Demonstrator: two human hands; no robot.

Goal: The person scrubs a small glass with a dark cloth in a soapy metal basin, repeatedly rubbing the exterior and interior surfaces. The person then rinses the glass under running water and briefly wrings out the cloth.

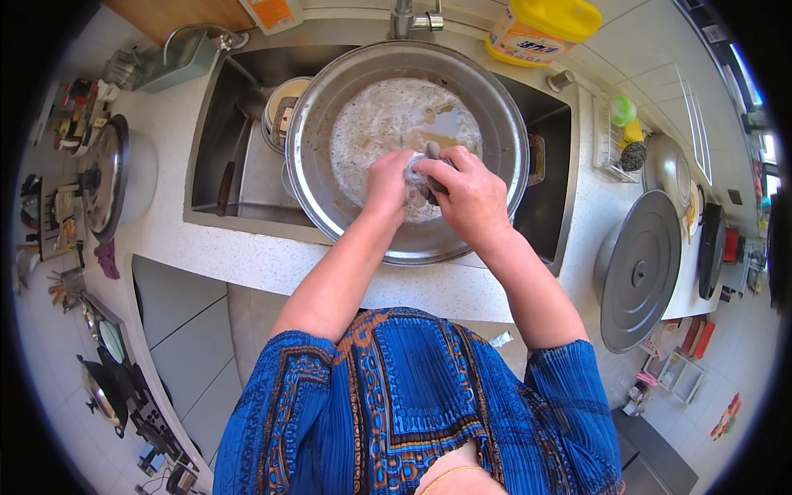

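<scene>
A large round metal basin (502, 124) sits across the sink, with foamy, cloudy water (375, 120) in it. Above the water, near the basin's closer side, both hands are closed round a wet grey cloth (419, 172). My left hand (386, 183) grips it from the left with bent fingers. From the other side, my right hand (474, 196) wraps its fingers over the bunched cloth. Part of the cloth hangs between the hands; the rest is hidden in the grips.
The sink (247, 190) holds a dark-handled knife (225, 188) and stacked bowls (285, 95) left of the basin. Behind stand a faucet (403, 23) and a yellow jug (540, 33). A lidded pot (107, 177) is at left, and a big grey lid (639, 272) leans at right.
</scene>
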